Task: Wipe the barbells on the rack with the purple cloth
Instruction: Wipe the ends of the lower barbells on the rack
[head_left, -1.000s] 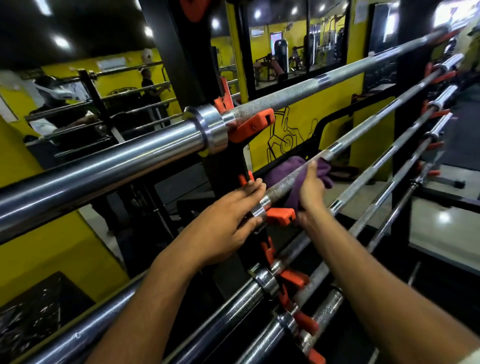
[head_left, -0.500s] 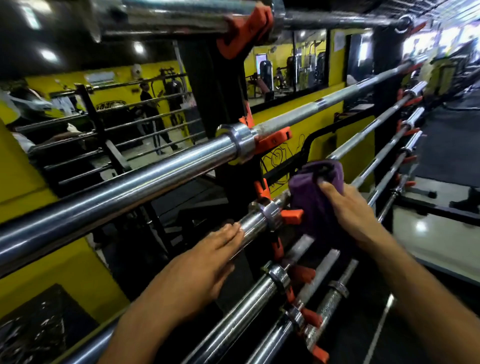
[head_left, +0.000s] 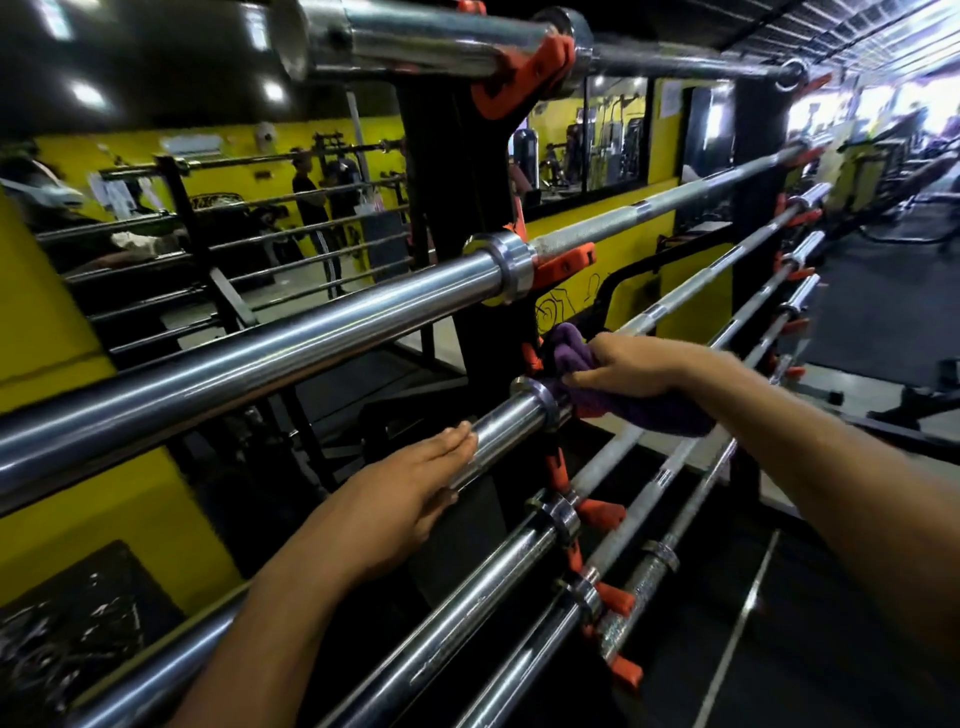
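Purple cloth (head_left: 628, 410) slid down to collar, right grip (head_left: 631, 366) clutching it, left grip (head_left: 400, 493) flat on barbell sleeve (head_left: 506, 428)

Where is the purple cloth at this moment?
In the head view, right of centre: the purple cloth is gripped by the right hand against a barbell shaft, just right of its collar and the black rack upright.

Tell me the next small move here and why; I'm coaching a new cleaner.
Probably slide the right hand and purple cloth rightward along the shaft of the barbell. The cloth sits bunched against the collar, the left hand rests on the sleeve steadying it, and the bare shaft runs on beyond.
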